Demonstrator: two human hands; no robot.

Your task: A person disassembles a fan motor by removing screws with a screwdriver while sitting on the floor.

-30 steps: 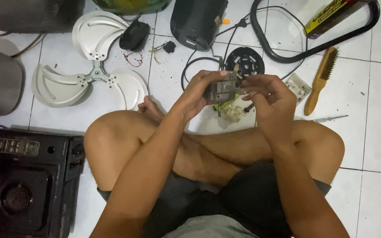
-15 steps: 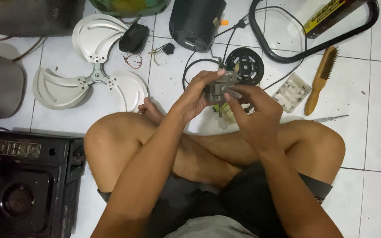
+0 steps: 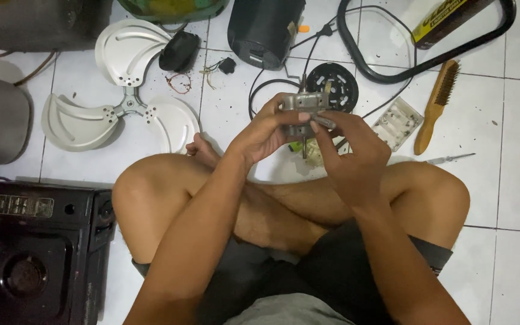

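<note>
I sit cross-legged on a white tiled floor and hold a small grey metal fan motor (image 3: 304,103) above my shins. My left hand (image 3: 264,133) grips the motor from the left and below. My right hand (image 3: 349,150) holds its right side, with the fingertips pressed on its front face. A thin shaft sticks out below the motor, and yellow-green wires hang beneath it. A black round motor cover (image 3: 333,86) lies on the floor just behind the motor.
A white three-blade fan propeller (image 3: 119,102) lies at the left. A black motor housing (image 3: 264,27), a black cable loop (image 3: 402,73), a wooden wire brush (image 3: 437,103), a clear plastic part (image 3: 397,123) and a screwdriver (image 3: 449,159) lie behind and right. A black box-shaped appliance (image 3: 34,253) stands at lower left.
Both hands have kept hold of the motor. My right hand has shifted its fingers across the motor's front and turned it a little; the motor now sits slightly higher.
</note>
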